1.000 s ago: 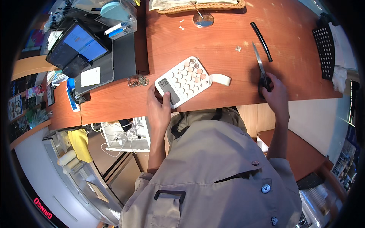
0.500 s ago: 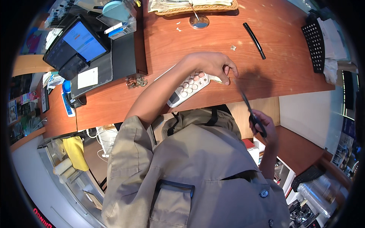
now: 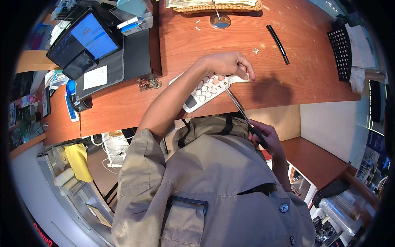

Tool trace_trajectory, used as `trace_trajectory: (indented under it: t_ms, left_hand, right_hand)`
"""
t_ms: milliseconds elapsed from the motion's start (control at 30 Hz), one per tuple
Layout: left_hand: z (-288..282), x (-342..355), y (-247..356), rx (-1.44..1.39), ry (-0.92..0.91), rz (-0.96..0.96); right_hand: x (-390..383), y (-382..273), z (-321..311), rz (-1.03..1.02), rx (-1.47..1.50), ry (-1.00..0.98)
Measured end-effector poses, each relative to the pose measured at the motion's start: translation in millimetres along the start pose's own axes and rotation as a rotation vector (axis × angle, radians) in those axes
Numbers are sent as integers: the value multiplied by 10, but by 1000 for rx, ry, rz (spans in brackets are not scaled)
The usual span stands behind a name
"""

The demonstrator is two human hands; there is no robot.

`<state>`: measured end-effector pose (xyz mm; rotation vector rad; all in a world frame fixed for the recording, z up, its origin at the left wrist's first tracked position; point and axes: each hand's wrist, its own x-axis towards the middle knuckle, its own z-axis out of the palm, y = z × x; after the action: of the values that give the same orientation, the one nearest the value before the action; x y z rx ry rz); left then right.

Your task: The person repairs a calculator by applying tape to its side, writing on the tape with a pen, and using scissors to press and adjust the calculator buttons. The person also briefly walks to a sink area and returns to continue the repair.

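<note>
White calculator, round keys, lies askew near table edge, partly hidden under left forearm. Pale strap at its corner; left hand pinches that, fingers curled. Right hand wrapped round scissors' dark handles, tips at strap corner.

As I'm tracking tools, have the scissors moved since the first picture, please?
Yes, the scissors have moved left and down the picture, away from the black pen.
</note>
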<state>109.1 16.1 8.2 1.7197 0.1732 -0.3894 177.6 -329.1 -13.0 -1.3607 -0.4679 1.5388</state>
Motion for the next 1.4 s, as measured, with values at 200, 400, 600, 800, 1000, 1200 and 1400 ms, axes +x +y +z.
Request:
trace_trajectory:
  t_ms: [200,400,600,800,1000,1200,1400]
  left_hand:
    - [35,29,-96,-97,134,61]
    - [35,77,-150,-117,156,66]
    - [31,78,-159,-147,147,68]
    - [36,73,-151,-144,159,57]
    - [44,73,-149,-145,170,57]
    - [52,65,-132,-168,174,61]
    - [48,58,-125,-193,159,45]
  right_hand:
    - [63,8,58,-11,-30,23]
    - [116,33,123,-33,-44,38]
    - [117,-29,148,-2,-125,68]
    - [111,-102,197,22,-146,88]
    - [113,-76,210,6,-159,99]
    - [124,-64,203,-6,-168,103]
    - [149,-54,238,-13,-171,129]
